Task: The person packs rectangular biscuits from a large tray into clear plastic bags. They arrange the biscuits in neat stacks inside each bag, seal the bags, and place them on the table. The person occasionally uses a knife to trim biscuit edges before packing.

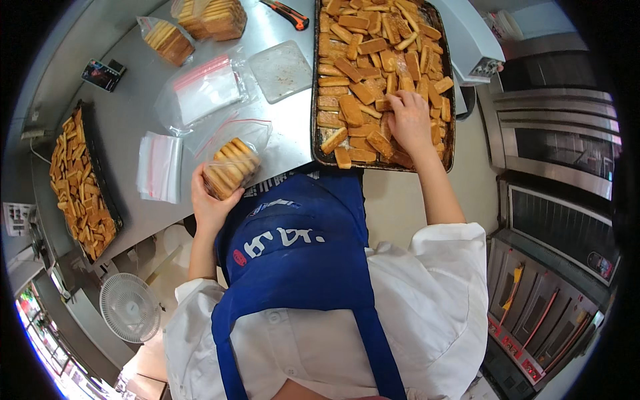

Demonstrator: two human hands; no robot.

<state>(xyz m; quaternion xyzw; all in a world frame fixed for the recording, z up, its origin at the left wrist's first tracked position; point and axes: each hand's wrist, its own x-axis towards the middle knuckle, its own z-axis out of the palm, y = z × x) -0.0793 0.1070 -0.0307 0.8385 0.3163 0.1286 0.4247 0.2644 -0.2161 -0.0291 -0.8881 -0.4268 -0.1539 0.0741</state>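
Note:
My left hand point(212, 200) grips a clear zip-seal plastic bag point(231, 167) partly filled with toasted bread sticks, near the front edge of the metal table point(295, 145). The bag's mouth, with a red strip, stands away from the sticks. Over at the right, my right hand point(411, 120) rests with bent fingers on bread sticks point(377, 142) heaped in a dark baking tray point(314, 120); whether it grips one cannot be told. Flat empty bags point(160, 167) lie left of the held bag, and a larger pack of bags point(207, 92) lies beyond it.
Two filled bags point(167, 42) point(212, 17) stand at the back. A metal plate point(280, 71) lies beside the tray, with an orange and black utility knife point(287, 14) behind. Another tray of sticks point(82, 185) is far left. A fan point(130, 307) stands below; ovens point(555, 210) are right.

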